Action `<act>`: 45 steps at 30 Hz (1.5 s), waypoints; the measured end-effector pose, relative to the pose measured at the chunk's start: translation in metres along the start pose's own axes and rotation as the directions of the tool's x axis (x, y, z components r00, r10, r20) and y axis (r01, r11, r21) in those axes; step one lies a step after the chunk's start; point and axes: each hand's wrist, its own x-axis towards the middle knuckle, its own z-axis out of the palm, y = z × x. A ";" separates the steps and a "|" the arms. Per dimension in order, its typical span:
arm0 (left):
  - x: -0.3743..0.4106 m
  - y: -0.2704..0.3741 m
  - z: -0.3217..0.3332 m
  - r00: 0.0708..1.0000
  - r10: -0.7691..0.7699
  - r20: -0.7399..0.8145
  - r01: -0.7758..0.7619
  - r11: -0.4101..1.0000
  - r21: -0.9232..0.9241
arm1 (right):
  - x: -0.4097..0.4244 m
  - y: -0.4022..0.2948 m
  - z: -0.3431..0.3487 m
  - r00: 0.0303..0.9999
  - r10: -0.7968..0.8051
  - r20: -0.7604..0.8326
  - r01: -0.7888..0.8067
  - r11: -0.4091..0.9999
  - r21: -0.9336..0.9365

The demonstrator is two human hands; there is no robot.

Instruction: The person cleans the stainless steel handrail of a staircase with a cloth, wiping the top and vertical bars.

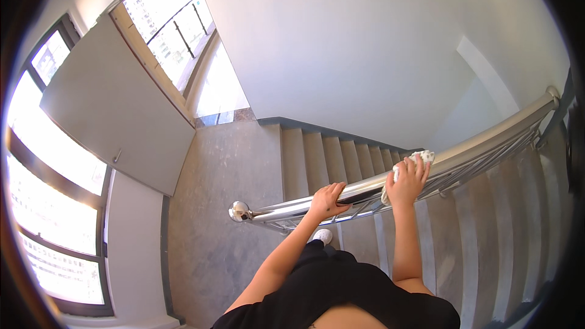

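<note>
A polished metal handrail (480, 140) runs from the lower middle up to the right and ends at the left in a round ball cap (239, 211). My left hand (328, 202) grips the rail, its fingers over the top and the thumb along the near side. Further up, my right hand (406, 182) presses a crumpled white patterned cloth (426, 157) against the rail. Part of the cloth shows past the fingertips and part hangs on the near side; the palm hides the rest.
Stairs (315, 157) descend beyond the rail; more steps (466, 237) lie on its near side. A grey door (119, 100) stands open beside a bright doorway, with windows (59, 219) at the left. A white shoe (323, 236) shows below the rail.
</note>
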 end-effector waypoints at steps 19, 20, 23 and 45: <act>-0.006 -0.028 0.018 0.985 0.117 -0.125 -0.116 0.993 0.011 | -0.045 -0.106 0.050 0.932 -0.216 0.291 0.187 0.975 0.122; -0.007 -0.028 0.019 0.989 0.102 -0.111 -0.101 0.995 0.014 | -0.045 -0.103 0.049 0.929 -0.227 0.293 0.189 0.970 0.154; -0.003 -0.014 0.007 1.000 -0.015 0.018 0.014 1.000 0.015 | -0.044 -0.089 0.046 0.925 -0.288 0.250 0.225 0.941 0.251; 0.056 0.042 0.006 0.992 0.062 0.112 -0.054 0.996 -0.072 | 0.046 0.051 -0.014 0.987 0.078 -0.141 -0.093 0.990 -0.103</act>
